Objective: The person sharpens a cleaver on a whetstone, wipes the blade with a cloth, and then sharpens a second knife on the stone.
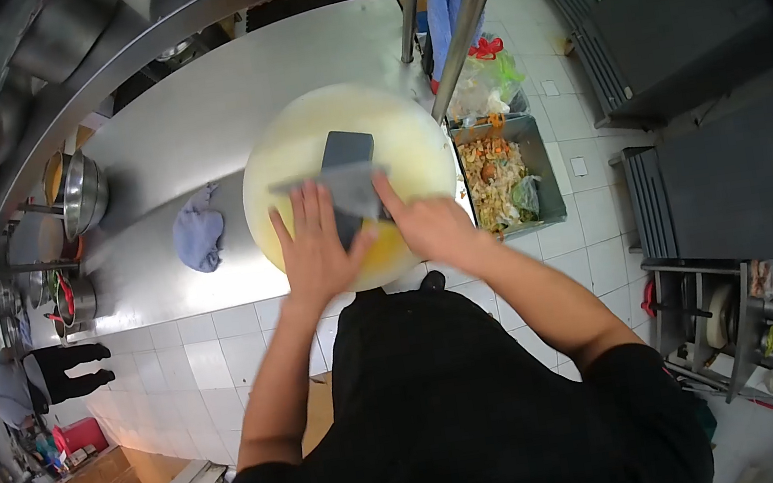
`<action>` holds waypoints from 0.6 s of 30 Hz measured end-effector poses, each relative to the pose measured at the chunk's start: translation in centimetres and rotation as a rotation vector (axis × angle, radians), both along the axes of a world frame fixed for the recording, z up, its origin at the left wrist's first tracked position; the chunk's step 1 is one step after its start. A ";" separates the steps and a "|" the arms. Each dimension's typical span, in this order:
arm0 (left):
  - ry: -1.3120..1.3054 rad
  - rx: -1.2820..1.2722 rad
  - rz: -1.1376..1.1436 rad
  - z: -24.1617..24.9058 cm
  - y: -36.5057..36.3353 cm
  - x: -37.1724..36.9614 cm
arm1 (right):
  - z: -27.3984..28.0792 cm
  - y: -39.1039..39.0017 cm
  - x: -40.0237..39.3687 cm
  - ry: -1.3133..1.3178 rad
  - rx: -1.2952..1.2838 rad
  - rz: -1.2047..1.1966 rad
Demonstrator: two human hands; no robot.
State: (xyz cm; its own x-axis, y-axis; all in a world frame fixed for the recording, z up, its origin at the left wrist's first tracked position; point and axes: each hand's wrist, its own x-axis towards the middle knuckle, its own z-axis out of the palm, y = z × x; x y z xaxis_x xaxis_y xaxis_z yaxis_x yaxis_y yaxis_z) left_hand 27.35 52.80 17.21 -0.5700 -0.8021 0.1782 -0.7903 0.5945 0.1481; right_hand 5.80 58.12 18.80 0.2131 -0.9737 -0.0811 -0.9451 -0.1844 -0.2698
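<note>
A round, pale yellow board lies on the steel counter. On it rests a dark rectangular block, running away from me. A wide grey blade, blurred by motion, lies crosswise over the block. My left hand is flat with its fingers spread, the fingertips on the near edge of the blade. My right hand is at the blade's right end, its index finger stretched along it and the other fingers curled round that end. Any handle is hidden by my right hand.
A crumpled blue cloth lies left of the board on the counter. Metal bowls stand farther left. A bin of food scraps and steel posts are at the right. Another person stands at the far left.
</note>
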 end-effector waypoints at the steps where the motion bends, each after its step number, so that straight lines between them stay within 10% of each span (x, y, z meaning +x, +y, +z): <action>1: 0.000 -0.001 0.005 -0.1 -2.4 -0.4 | -0.5 -2.9 -0.1 -0.012 -0.029 -0.007; 9: -0.006 0.106 0.017 1.8 5.9 2.5 | -0.8 3.3 0.6 -0.087 0.038 0.108; 18: -0.069 0.091 0.090 1.3 -2.2 0.3 | 0.9 -5.6 -0.9 -0.033 0.067 0.075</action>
State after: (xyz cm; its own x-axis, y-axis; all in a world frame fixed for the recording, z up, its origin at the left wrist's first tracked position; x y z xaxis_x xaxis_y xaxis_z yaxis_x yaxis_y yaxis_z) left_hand 27.61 50.61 18.48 -0.5032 -0.8617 0.0648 -0.8501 0.5071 0.1418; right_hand 4.92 52.55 19.72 0.2891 -0.9475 -0.1367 -0.9196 -0.2352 -0.3148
